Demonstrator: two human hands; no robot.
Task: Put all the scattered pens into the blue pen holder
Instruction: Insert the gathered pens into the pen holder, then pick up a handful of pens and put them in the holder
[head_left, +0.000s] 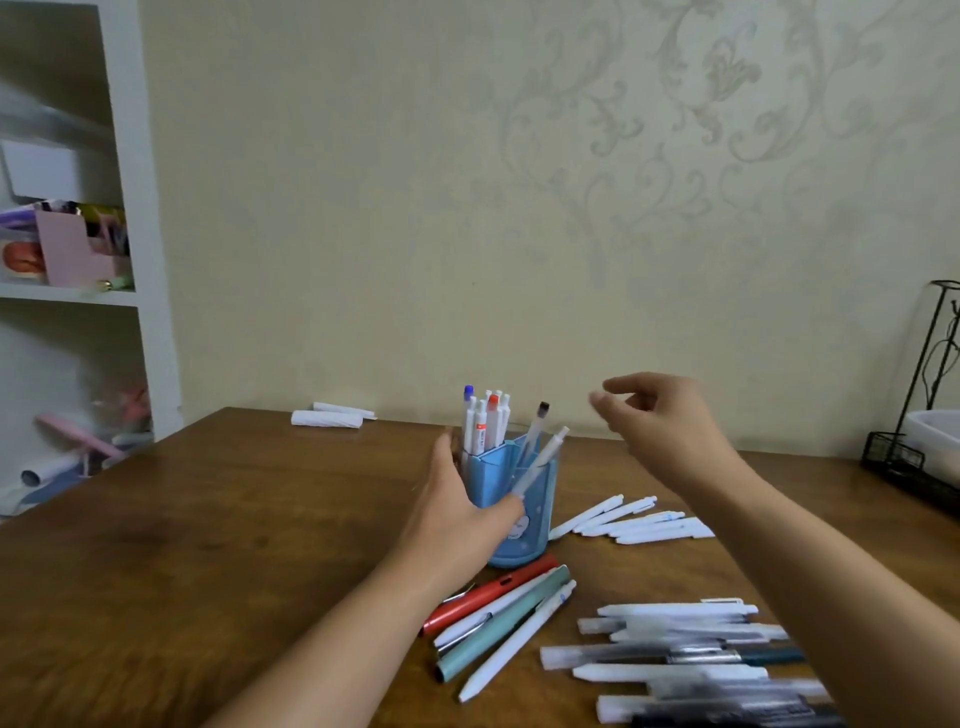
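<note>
The blue pen holder (527, 501) stands mid-table with several white pens (485, 418) upright in it and two more leaning out to the right. My left hand (457, 512) wraps around the holder's left side. Above and to the right of the holder, my right hand (657, 415) hovers with fingers loosely curled and nothing in them. In front of the holder lie a red pen (485, 595), a green pen (501, 631) and a white pen (519, 642). Several white pens (631, 522) lie to its right, and several frosted pens (685, 657) lie at the near right.
The brown wooden table (182, 545) meets a patterned wall. Rolled white paper (327, 418) lies at the far edge. A black wire rack (914, 447) with a white tub stands at the right. White shelves (130, 291) with clutter stand on the left.
</note>
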